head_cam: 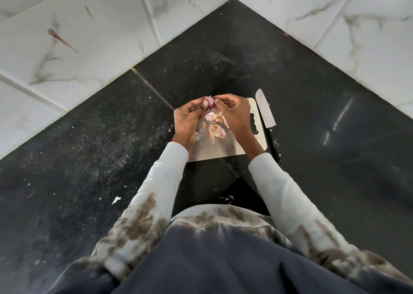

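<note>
Black speckled stone formed the bench (290, 81), set into a corner of white marbled wall tiles (89, 48). On it lay a metal cutting board (214, 153). Just beside the board's right edge lay a knife (267, 119) with a black handle, its blade pointing away from the person. Both hands met over the far part of the board. The left hand (188, 119) held a small pink-purple clove (209, 102), its fingers curled round it from the left. The right hand (234, 112) pinched the clove's right side between thumb and fingertips. The clove sat between the 2 hands, over the board's far edge. Below them on the board lay loose peel scraps (210, 116) and 1 pale bulb piece (216, 130). Light crumbs dotted the bench left of the board. Pale sleeves (165, 182) with brown blotches covered both arms.
</note>
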Action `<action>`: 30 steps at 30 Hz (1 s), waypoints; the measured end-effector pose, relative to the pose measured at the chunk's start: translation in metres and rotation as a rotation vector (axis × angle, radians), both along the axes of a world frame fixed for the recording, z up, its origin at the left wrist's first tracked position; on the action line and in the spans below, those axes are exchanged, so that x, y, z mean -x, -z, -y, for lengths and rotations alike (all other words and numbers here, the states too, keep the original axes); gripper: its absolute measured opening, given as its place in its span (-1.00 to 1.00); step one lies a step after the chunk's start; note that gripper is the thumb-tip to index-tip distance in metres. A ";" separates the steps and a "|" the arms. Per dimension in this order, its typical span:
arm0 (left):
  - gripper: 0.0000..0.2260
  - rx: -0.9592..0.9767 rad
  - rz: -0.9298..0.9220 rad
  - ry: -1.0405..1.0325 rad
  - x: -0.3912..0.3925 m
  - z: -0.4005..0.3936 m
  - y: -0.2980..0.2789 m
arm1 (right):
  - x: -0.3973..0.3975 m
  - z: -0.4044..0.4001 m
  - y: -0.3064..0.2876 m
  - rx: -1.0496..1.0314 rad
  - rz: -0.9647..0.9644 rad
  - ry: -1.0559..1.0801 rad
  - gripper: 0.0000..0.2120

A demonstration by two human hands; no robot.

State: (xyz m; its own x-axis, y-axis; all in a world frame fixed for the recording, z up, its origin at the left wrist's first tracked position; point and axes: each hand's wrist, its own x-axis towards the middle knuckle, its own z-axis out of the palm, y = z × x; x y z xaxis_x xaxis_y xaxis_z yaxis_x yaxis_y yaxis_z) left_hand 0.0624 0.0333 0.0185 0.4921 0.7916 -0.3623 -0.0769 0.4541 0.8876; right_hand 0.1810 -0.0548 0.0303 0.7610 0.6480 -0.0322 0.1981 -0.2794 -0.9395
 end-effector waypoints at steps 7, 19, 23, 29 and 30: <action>-0.80 0.075 0.013 -0.007 0.001 -0.001 0.009 | -0.003 0.007 0.003 -0.052 -0.074 -0.106 -0.78; -0.79 0.006 -0.030 0.006 0.002 0.001 0.006 | -0.003 0.003 0.009 -0.001 -0.094 -0.071 -0.75; -0.77 -0.015 -0.043 0.023 0.003 0.003 0.006 | -0.001 0.000 0.008 0.006 -0.092 -0.069 -0.77; -0.71 -0.040 -0.068 0.017 0.003 0.008 0.004 | 0.003 -0.001 0.010 0.020 -0.048 0.003 -0.75; -0.73 -0.038 -0.067 0.023 0.002 0.009 0.003 | 0.004 -0.001 0.010 0.007 -0.038 0.026 -0.76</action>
State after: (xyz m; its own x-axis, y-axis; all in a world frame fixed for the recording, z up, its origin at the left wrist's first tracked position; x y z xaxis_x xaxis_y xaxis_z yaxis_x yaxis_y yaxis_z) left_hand 0.0609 0.0239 0.0155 0.4862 0.7940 -0.3649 -0.0067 0.4210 0.9070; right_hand 0.1766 -0.0540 0.0205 0.7758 0.6275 -0.0654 0.1551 -0.2902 -0.9443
